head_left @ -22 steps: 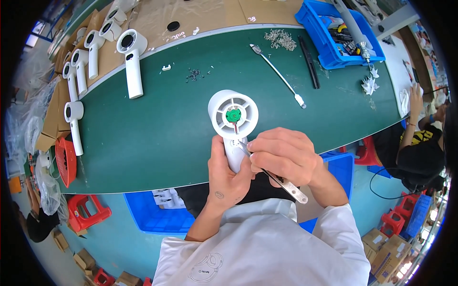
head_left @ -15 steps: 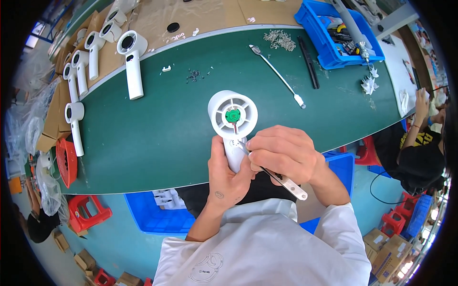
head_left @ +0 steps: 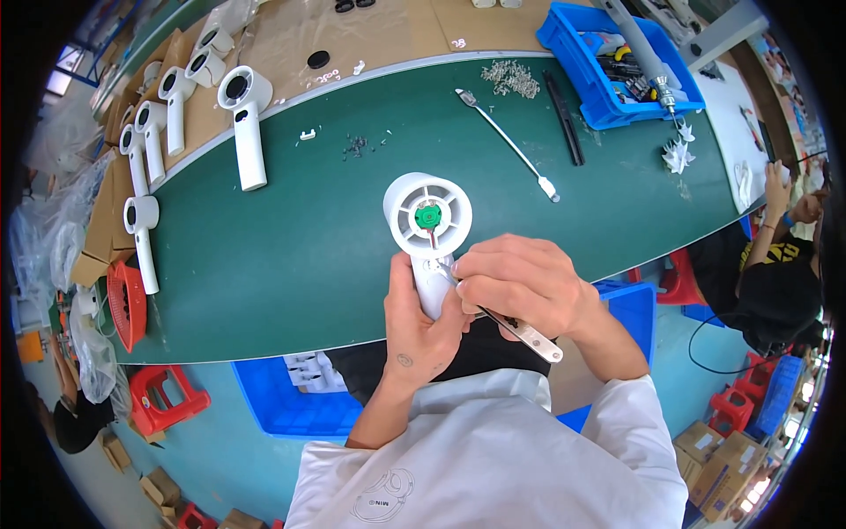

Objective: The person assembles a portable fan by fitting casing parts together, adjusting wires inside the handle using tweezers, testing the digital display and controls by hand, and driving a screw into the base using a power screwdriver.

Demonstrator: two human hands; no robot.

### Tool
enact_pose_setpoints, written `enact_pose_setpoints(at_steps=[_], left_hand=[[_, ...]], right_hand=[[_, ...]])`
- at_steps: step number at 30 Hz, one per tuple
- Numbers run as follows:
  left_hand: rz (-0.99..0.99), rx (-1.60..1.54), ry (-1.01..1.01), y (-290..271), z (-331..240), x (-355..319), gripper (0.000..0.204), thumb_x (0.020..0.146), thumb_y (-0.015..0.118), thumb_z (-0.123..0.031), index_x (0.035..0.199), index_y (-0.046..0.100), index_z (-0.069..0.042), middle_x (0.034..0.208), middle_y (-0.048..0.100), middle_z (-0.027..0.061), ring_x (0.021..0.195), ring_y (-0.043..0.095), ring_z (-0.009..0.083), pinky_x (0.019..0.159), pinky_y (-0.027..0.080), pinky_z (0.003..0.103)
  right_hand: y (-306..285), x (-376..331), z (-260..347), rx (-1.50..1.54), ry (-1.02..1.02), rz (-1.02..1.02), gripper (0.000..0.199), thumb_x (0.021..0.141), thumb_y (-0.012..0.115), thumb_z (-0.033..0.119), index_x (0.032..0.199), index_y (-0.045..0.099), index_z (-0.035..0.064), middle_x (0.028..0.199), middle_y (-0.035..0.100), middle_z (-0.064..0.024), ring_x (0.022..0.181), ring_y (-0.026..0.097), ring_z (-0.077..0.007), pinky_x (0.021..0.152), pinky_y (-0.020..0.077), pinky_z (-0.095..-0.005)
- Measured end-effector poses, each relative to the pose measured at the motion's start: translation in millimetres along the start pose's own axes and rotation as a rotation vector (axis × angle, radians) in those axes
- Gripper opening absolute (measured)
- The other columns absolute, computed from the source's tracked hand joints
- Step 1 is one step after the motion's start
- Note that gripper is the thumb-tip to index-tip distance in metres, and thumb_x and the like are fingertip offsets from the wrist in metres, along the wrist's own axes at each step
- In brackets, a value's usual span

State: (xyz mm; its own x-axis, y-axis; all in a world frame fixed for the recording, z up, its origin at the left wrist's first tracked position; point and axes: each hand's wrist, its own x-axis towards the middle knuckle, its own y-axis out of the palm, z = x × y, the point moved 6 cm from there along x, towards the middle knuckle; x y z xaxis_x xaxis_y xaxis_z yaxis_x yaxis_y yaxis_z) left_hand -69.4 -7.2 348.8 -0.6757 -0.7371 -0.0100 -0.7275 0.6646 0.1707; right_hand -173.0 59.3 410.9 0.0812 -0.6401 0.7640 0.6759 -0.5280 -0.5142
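1. White handheld fan housing [head_left: 428, 231]: our landmark, over the near edge of the green worktop [head_left: 291, 256], round head away from us, handle towards us; a green motor part [head_left: 428, 215] sits at the centre of the head
2. Left hand [head_left: 421, 328]: we have it closed around the handle of the housing, thumb along the left side, fingers wrapped underneath
3. Right hand [head_left: 520, 286]: curled shut just right of the handle, pinching metal tweezers [head_left: 511, 322]; the tips meet the housing just below the head, the blunt end sticks out towards our body
4. White rod with a small brush-like head [head_left: 509, 145]: lying loose on the worktop beyond and right of the housing, well apart from it
5. Black bar [head_left: 564, 130]: further right of the rod
6. Heap of small metal parts [head_left: 511, 79]: beyond the housing, near the far edge
7. Blue bin [head_left: 608, 62]: far right of the housing, holding tools
8. Further white fan housings [head_left: 247, 123]: far left of our landmark, some lying on brown cardboard [head_left: 370, 31]
9. Another person [head_left: 775, 264]: seated past the right end of the worktop
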Motion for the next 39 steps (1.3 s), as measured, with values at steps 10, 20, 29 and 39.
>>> enact_pose_setpoints(at_steps=[10, 20, 29, 39], left_hand=[[-0.016, -0.021, -0.024, -1, 0, 1, 0.027, 0.090, 0.053, 0.002, 0.112, 0.038, 0.002, 0.083, 0.059, 0.0071, 0.061, 0.059, 0.0083, 0.050, 0.048, 0.023], [0.016, -0.117, -0.076, -2, 7, -1, 0.031, 0.091, 0.056, 0.000, 0.116, 0.038, 0.001, 0.090, 0.057, 0.0076, 0.061, 0.057, 0.0091, 0.048, 0.046, 0.023], [0.016, -0.117, -0.049, 0, 4, 1, 0.037, 0.090, 0.056, 0.001, 0.122, 0.036, 0.002, 0.087, 0.058, 0.0079, 0.062, 0.058, 0.0096, 0.050, 0.047, 0.023], [0.011, -0.065, -0.018, -1, 1, 1, 0.037, 0.088, 0.053, 0.004, 0.121, 0.036, 0.002, 0.086, 0.057, 0.0081, 0.062, 0.058, 0.0098, 0.050, 0.048, 0.024]], right_hand=[[2, 2, 2, -0.056, 0.034, -0.038, 0.028, 0.066, 0.069, 0.006, 0.091, 0.060, -0.0013, 0.089, 0.064, -0.0137, 0.074, 0.066, -0.0284, 0.062, 0.0553, -0.0347], [-19, -5, 3, 0.047, 0.140, -0.183, 0.025, 0.065, 0.077, 0.002, 0.085, 0.063, 0.0008, 0.087, 0.067, -0.0133, 0.075, 0.068, -0.0298, 0.066, 0.0566, -0.0385], [-3, -9, -2, 0.045, 0.118, -0.139, 0.033, 0.070, 0.080, 0.004, 0.097, 0.060, 0.0020, 0.089, 0.067, -0.0140, 0.075, 0.068, -0.0297, 0.064, 0.0565, -0.0362], [-1, -9, -3, 0.028, 0.077, -0.131, 0.038, 0.070, 0.081, 0.004, 0.101, 0.058, 0.0004, 0.091, 0.067, -0.0149, 0.073, 0.067, -0.0301, 0.063, 0.0569, -0.0361]])
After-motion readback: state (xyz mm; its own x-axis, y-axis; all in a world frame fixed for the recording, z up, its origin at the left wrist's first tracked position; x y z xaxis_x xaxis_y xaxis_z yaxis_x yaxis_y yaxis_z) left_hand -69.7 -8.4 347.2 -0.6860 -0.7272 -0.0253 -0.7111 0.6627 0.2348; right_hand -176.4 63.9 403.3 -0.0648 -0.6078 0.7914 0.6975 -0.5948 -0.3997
